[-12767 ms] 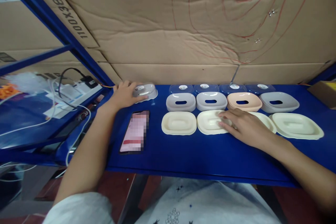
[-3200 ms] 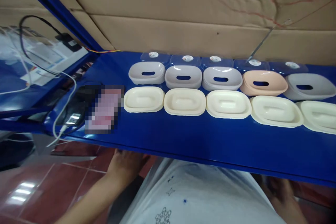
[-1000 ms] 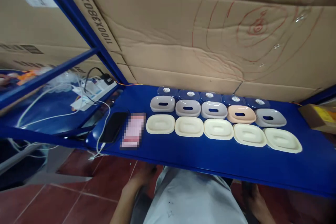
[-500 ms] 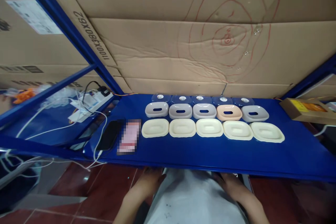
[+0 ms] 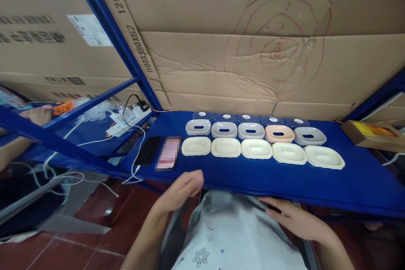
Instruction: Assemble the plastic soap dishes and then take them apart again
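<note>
three rows of parts on a blue worktop [image 5: 272, 179], both hands at its near side

the left hand [image 5: 185, 190] is at the front edge, its fingers curled together in a loose fist; i cannot tell whether it touches the worktop. nearest to it are a pink-screened phone [image 5: 168, 155] and the leftmost of five cream trays [image 5: 256, 149], which form the front row. the right hand [image 5: 289, 215] is just below the edge, beside the pale shirt [image 5: 240, 232], thumb and fingers apart.

behind the trays sit four grey bowls [image 5: 251, 136] and, fourth from the left, one peach bowl [image 5: 279, 139], each with a slot in its base. five clear covers [image 5: 253, 119] with round labels make the back row. a dark phone [image 5: 147, 152] lies just left of the pink-screened one. a brown box [image 5: 357, 135] is at the right end. at far left, another person's hand [image 5: 39, 114] is beside something orange [image 5: 63, 108].
</note>
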Motion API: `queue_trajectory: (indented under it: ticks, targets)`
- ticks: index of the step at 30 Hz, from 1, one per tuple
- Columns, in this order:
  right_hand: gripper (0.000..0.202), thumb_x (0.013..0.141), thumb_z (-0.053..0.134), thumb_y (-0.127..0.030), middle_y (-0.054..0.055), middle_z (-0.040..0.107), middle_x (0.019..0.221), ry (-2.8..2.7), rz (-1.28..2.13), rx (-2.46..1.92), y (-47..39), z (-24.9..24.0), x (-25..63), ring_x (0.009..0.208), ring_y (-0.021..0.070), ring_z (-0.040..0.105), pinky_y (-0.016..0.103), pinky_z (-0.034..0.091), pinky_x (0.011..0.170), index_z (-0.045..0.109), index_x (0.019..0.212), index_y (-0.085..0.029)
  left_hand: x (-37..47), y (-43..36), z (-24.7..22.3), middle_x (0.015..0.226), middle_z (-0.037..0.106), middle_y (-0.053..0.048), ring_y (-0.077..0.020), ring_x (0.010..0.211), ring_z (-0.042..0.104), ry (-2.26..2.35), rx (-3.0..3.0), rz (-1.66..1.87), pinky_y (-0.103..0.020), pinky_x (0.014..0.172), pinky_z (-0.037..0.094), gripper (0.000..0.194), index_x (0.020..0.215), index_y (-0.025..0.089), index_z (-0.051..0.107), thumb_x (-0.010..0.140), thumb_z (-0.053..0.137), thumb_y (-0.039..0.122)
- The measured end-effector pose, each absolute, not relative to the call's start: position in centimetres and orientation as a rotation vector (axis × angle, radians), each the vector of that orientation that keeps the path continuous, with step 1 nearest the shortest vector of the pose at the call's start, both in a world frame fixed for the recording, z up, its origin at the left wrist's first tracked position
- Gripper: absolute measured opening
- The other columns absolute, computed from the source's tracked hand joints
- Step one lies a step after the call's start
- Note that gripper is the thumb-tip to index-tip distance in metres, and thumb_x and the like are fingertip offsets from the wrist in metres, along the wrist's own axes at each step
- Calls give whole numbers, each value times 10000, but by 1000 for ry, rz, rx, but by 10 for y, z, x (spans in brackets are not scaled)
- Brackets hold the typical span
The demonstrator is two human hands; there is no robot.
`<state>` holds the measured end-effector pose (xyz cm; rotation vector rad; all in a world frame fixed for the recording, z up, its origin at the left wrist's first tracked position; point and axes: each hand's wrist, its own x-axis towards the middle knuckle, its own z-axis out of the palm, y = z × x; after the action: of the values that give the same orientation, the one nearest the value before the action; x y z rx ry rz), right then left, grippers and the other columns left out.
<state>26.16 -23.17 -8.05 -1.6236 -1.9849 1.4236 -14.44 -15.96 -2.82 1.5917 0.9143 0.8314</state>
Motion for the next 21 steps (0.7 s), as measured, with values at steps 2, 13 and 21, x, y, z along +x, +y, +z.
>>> queue_trajectory:
  ticks: [2,13,21]
  targets:
    - [544,1025,552,-662,69,696,1481,-1927,1473,-1541,-229,-73,268,1387,332,630,490,434,1234,705,1434,-338,-154,-156,-31,450,270,60,-112,438,214,787,1425,1083,-277,496,287,617,559,225,323,1033,518,569]
    - [442,1007,584,-691,-86,423,475,-1110,843,-1429,-215,-97,327,420,143,460,270,415,453,638,954,-255,-196,-140,-59,509,38,53,-135,571,235,395,656,1800,-324,707,504,618,565,187,115,906,609,337]
    - [634,992,579,-726,-60,346,481,-1090,792,-1441,-196,-101,350,454,126,352,297,316,470,392,596,-267,-204,-134,-66,582,112,59,-127,556,300,283,506,1854,-246,550,362,588,641,202,130,957,607,340]
